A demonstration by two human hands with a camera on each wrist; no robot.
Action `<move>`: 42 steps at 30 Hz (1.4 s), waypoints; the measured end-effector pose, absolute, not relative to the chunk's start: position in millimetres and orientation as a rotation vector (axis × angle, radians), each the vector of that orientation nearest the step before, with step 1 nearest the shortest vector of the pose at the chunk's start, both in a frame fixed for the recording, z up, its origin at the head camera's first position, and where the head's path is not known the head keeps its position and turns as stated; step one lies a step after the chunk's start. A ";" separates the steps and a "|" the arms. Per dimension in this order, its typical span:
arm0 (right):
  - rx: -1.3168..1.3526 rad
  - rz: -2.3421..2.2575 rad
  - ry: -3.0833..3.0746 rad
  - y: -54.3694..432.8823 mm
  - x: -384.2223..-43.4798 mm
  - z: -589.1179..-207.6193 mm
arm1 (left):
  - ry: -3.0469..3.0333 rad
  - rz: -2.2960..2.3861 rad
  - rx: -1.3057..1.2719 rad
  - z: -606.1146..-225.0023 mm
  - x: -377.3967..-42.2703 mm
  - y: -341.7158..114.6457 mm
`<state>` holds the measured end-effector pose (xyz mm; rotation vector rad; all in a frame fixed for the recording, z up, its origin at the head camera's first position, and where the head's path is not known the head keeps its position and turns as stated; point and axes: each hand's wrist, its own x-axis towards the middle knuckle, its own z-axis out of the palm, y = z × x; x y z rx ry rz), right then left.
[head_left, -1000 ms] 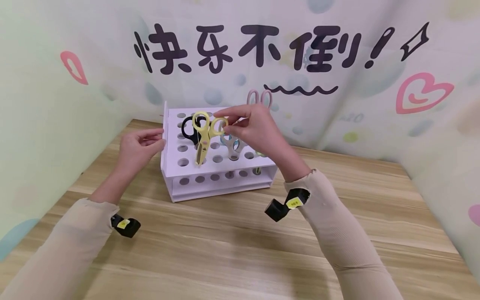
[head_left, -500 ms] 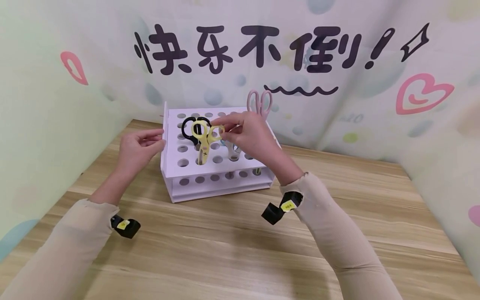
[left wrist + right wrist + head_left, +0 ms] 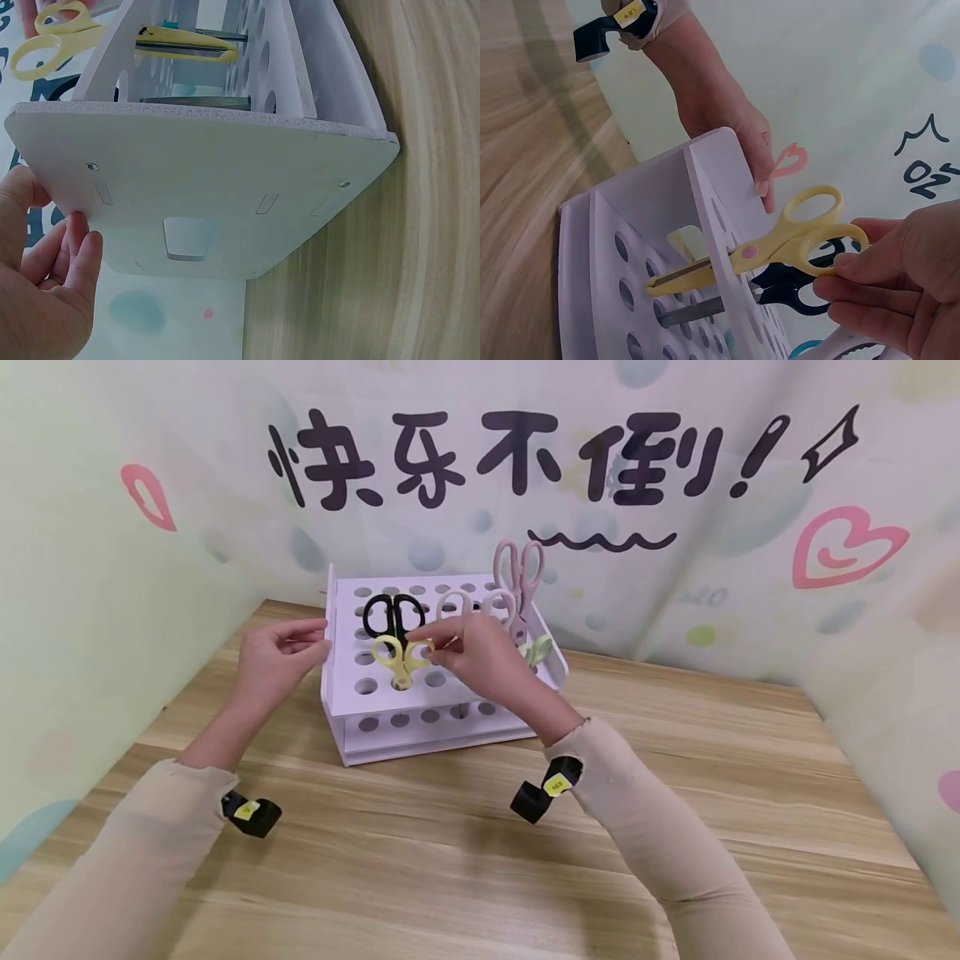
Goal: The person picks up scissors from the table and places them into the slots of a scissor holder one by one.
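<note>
My right hand [image 3: 471, 647] pinches one finger loop of the yellow scissors [image 3: 403, 667]. Their blade passes down through a front hole of the white rack [image 3: 401, 700]; in the right wrist view, its tip shows between the rack's upper and lower boards. With thumb and fingers, my left hand [image 3: 281, 656] holds the edge of the rack's left side panel [image 3: 202, 180]. Just behind the yellow pair, black scissors [image 3: 378, 612] stand in another hole. Pink scissors [image 3: 517, 568] stand upright at the back right. My right hand hides part of the rack.
Other scissors with pale handles [image 3: 498, 602] and light green handles [image 3: 536, 650] stand in the rack's right part. The rack sits on a wood-grain table [image 3: 420, 843]. A printed cloth backdrop [image 3: 720, 560] rises behind it, and a pale wall [image 3: 75, 610] is at the left.
My right hand has lowered the yellow scissors, and their blade has sunk into the rack hole. The pale handles behind have come into view. My left hand has stayed in place.
</note>
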<state>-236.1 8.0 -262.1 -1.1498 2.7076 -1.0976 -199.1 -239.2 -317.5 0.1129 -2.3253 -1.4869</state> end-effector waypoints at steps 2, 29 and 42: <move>-1.147 -1.085 2.718 7.2 -236.2 -265.0 | -2.326 -1.486 0.116 -317.5 -199.2 -238.9; -1.334 -1.053 2.788 3.8 -236.9 -299.2 | -2.332 -1.477 0.138 -320.9 -201.2 -240.3; -1.348 -1.125 2.846 5.1 -235.3 -308.3 | -2.351 -1.427 0.144 -318.6 -198.2 -237.0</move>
